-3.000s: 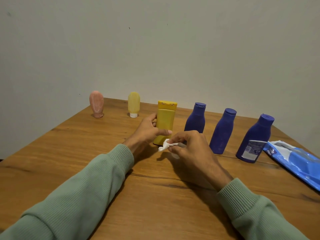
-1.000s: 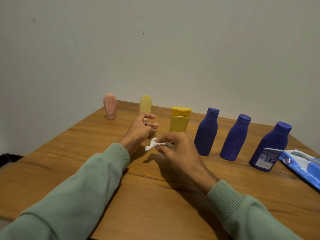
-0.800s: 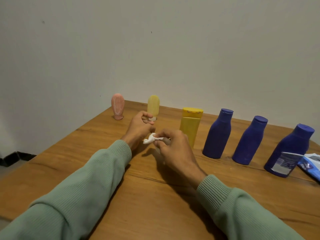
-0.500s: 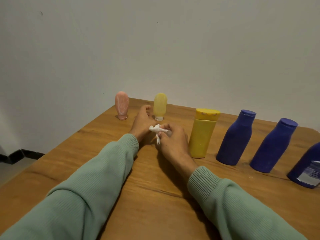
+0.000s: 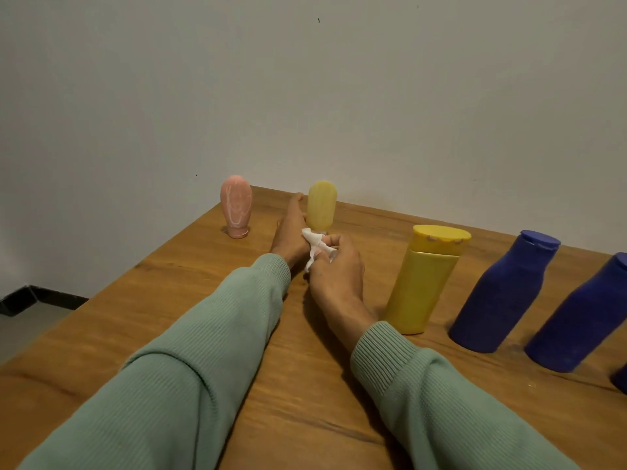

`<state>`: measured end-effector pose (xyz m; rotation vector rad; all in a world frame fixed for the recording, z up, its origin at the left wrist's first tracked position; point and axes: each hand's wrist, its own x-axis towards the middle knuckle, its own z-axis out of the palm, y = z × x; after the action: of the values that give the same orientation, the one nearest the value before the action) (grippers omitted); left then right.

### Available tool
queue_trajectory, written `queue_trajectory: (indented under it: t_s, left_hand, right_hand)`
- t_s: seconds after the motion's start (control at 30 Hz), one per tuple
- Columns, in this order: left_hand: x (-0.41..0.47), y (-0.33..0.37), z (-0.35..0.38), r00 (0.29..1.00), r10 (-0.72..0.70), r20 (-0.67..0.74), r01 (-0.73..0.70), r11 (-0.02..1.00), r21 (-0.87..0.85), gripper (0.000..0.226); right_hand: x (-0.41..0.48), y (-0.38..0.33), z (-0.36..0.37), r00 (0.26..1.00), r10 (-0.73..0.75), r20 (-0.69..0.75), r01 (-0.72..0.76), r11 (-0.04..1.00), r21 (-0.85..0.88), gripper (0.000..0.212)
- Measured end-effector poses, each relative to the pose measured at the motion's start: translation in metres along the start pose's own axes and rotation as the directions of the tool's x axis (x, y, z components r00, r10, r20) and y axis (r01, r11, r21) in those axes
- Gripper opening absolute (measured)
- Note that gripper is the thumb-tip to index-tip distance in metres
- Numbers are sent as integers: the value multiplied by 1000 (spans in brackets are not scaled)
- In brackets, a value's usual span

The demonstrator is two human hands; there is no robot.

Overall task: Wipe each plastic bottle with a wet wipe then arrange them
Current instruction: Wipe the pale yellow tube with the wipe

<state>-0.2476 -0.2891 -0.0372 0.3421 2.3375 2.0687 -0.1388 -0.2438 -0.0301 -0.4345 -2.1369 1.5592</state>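
**Wipe held up to the small yellow bottle**

On my head view, both hands are stretched out toward the far left of the table point(image 5: 163, 320). The right hand point(image 5: 337, 271) has its fingers curled in and pinches a crumpled white wet wipe point(image 5: 312, 243). The wipe bunches up above the knuckles and sits just at the foot of the small yellow bottle point(image 5: 322, 205).

The left hand point(image 5: 287, 232) reaches further. Its fingers lie stretched along the left flank of that bottle and appear to touch it, with one fingertip showing beside the upper part. The wipe hides the thumb, so I cannot tell whether the hand closes round the bottle or only rests against it. The bottle stands upright on its cap end near the far edge of the table.

Left of it, apart from the hand, a pink bottle point(image 5: 236, 206) of the same rounded shape stands upright, streaked with white. To the right of my right wrist stands the large yellow bottle point(image 5: 424, 283), flip cap on top. Beyond it come the first blue bottle point(image 5: 502, 293) and the second blue bottle point(image 5: 583, 317), in a row. A sliver of a third blue bottle point(image 5: 621, 381) is cut off at the frame's right edge.

Green ribbed sleeves point(image 5: 190, 385) cover both forearms. A plain pale wall point(image 5: 305, 96) rises behind the table.
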Motion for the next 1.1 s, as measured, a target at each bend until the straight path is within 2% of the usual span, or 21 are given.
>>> queue_trajectory:
  t_s: [0.27, 0.4, 0.5, 0.63, 0.73, 0.9, 1.1]
  left_hand:
    - [0, 5, 6, 998, -40, -43, 35, 994, -102, 21]
    - [-9, 8, 1, 996, -16, -91, 6, 994, -112, 18]
    - [-20, 12, -8, 992, 60, -112, -59, 998, 12, 49]
    - [-46, 27, -18, 982, 94, -165, -95, 996, 5, 65]
    - [-72, 44, -26, 982, 108, -152, -108, 994, 9, 73]
    - [-127, 81, -29, 968, 200, -152, -200, 980, 18, 71]
    - [-183, 108, -17, 973, 204, -104, -217, 966, -141, 70]
  right_hand:
    - [1, -3, 1, 999, 46, -11, -46, 999, 28, 25]
    - [-11, -9, -6, 999, 25, 21, -26, 998, 50, 19]
    - [-23, -15, -12, 999, 8, 50, -11, 998, 60, 22]
    - [-45, -25, -24, 995, -58, 87, 48, 993, 111, 21]
    - [-61, -31, -34, 987, -127, 103, 109, 981, 161, 20]
    - [-89, -44, -66, 955, -267, 126, 238, 949, 206, 12]
    - [-110, -52, -108, 914, -403, 58, 388, 906, 170, 12]
